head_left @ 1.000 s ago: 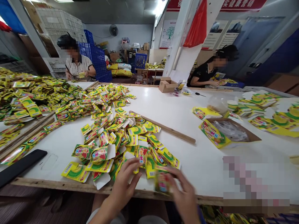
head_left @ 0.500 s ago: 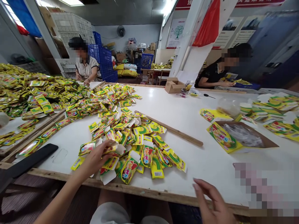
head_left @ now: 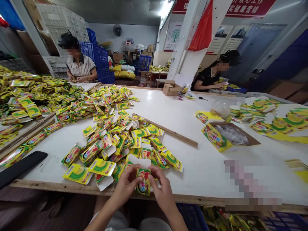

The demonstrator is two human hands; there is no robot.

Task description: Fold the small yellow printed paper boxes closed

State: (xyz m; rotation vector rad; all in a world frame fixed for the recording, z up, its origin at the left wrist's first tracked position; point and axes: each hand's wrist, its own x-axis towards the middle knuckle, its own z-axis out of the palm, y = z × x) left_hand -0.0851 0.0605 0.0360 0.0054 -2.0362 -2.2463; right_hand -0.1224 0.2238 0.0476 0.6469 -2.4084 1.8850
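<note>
Both of my hands hold one small yellow-green carton [head_left: 143, 180] upright at the near edge of the white table [head_left: 207, 166]. My left hand [head_left: 126, 186] pinches its left side with closed fingers. On the carton's right side my right hand [head_left: 161, 189] grips it the same way. Just beyond lies a spread heap of flat yellow-green cartons [head_left: 120, 138], several with white flaps open.
A wooden stick [head_left: 168, 131] lies behind the heap. A brown box with clear bags [head_left: 232, 134] and stacked cartons [head_left: 269, 112] sit right. A black flat object [head_left: 20, 166] lies near left. Two people sit working at the far side. A big carton pile [head_left: 29, 96] fills the left.
My left hand left the heap with a carton and came to the table edge. My right hand rose from the lower right and closed on the same carton.
</note>
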